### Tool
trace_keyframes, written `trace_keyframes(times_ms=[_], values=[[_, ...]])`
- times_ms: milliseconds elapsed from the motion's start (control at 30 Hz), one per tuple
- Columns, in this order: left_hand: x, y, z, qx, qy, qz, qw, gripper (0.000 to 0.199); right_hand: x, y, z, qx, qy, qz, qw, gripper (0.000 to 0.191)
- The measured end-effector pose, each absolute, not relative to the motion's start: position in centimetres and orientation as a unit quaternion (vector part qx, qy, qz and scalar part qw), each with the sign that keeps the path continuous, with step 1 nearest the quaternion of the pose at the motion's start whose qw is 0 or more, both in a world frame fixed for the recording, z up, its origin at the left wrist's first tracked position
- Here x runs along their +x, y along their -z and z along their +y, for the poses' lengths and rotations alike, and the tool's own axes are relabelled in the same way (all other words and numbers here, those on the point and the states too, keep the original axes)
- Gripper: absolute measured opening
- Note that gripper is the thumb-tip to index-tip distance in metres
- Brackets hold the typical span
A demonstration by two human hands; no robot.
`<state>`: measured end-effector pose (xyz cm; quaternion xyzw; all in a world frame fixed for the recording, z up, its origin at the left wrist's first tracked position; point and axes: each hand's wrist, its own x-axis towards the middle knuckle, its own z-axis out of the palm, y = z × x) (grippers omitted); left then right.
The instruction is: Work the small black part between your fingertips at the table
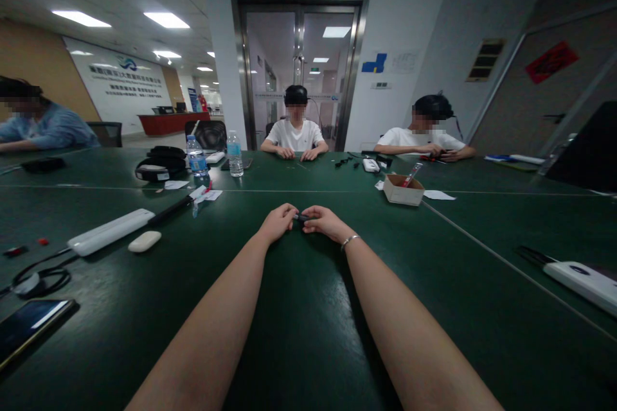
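Both my hands meet over the green table, straight ahead of me. Between them is a small dark object, too small to name, with a lighter bit at its left end. My left hand pinches that left end between thumb and fingers. The fingers of my right hand close on the dark right part, and a silver bracelet circles that wrist. My fingers hide much of the object.
To the left lie a long white device, a white oval case and a phone. Water bottles and a black pouch stand farther back. A small box sits ahead right. Several people sit around the table.
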<state>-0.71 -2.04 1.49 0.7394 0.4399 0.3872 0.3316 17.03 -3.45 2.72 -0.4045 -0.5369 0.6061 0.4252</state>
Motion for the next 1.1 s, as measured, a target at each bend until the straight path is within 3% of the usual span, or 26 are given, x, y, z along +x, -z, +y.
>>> trace_keyframes(times_ms=[800,933,1100], values=[[-0.6,-1.5,-2.2,0.733,-0.401,0.417,0.358,0.028,16.9,-2.8,-3.5,-0.404,-0.601,-0.543,0.425,0.031],[-0.5,-1.4,-1.9,0.733,-0.421,0.405,0.347,0.029,16.5,-2.8,-3.6,-0.440,-0.535,-0.607,0.390,0.030],[-0.5,-1.4,-1.6,0.739,-0.422,0.408,0.330,0.032,15.6,-2.6,-3.7,-0.524,-0.357,-0.694,0.342,0.025]])
